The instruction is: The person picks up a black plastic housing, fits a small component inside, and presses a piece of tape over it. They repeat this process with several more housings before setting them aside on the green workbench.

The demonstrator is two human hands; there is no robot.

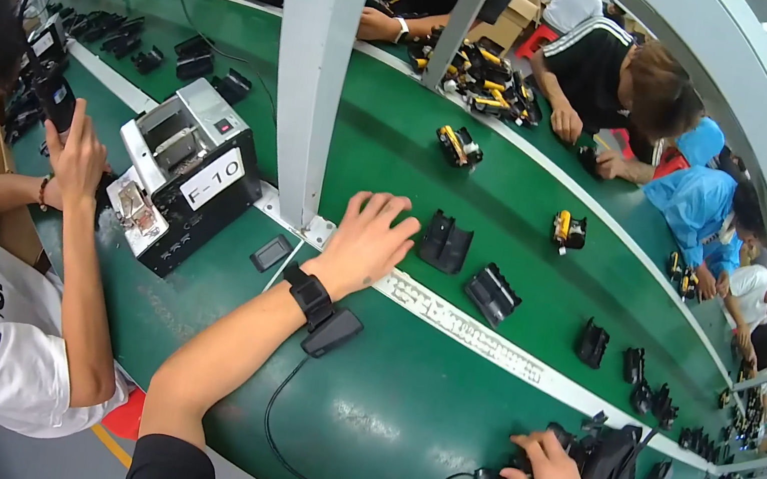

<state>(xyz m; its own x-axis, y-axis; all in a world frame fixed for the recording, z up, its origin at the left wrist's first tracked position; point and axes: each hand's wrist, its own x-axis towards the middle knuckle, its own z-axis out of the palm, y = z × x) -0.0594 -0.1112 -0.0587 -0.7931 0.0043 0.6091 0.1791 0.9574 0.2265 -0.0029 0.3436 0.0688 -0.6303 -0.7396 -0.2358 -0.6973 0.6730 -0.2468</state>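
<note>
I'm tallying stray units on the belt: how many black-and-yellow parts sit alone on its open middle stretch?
2. One black-and-yellow part lies right of the white post; the other sits farther right. Piles by workers at the far edge aren't counted.

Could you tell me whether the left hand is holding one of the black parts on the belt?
No, the left hand lies open and flat on the belt's edge, with the nearest black part lying apart beside it.
</note>
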